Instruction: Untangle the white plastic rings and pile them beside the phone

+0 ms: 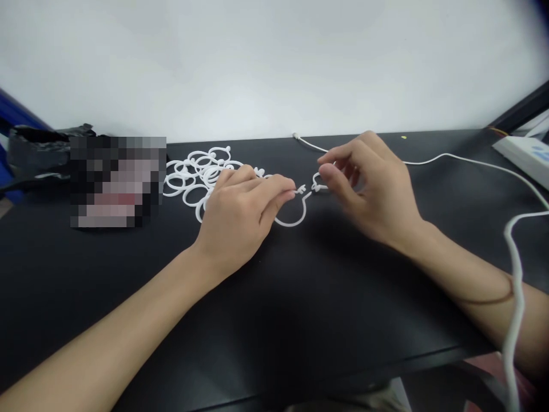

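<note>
Both hands' grip pinching open white ring (295,214); ring pile (195,177) behind left hand (240,214), cable (472,163) past right hand (373,189)

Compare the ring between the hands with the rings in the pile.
The ring lies alone on the bare black table, pinched by the left hand and right hand; the pile of rings lies untouched and overlapping behind the left hand. The ring's ends are parted; the pile's look closed. Both are thin white plastic.

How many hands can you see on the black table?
2. The left hand pinches one end of a white plastic ring at the table's middle; the right hand pinches its other end, just right.
</note>
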